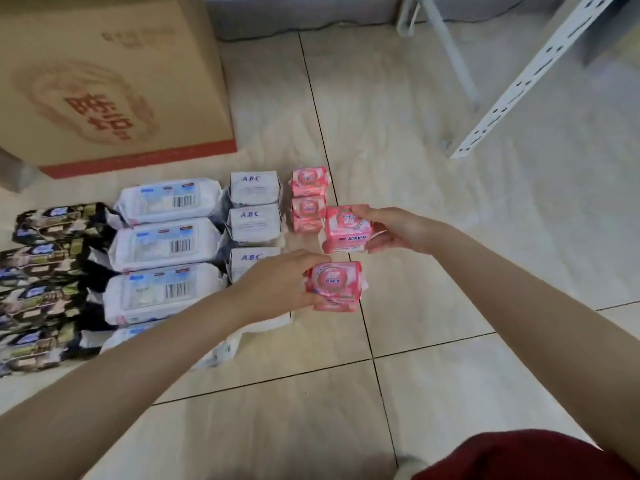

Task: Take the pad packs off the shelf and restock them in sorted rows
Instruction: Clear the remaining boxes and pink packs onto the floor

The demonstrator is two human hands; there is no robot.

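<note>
Pad packs lie in sorted rows on the tiled floor: dark patterned packs point(45, 258) at the far left, large white packs point(162, 244), white ABC packs point(254, 221), then two small pink packs point(308, 199). My left hand point(277, 289) grips a pink pack point(334, 285), apparently the top of a small stack, just below that pink row. My right hand point(394, 230) holds another pink pack point(348, 228) slightly above the floor, to the right of the row's second pack. My left forearm hides part of the lower white packs.
A big cardboard box point(110, 81) with red print stands at the back left, right behind the rows. A white perforated shelf rail point(540, 67) and a thin white leg point(450, 53) slant at the upper right. Beige tiles point(450, 271) stretch to the right.
</note>
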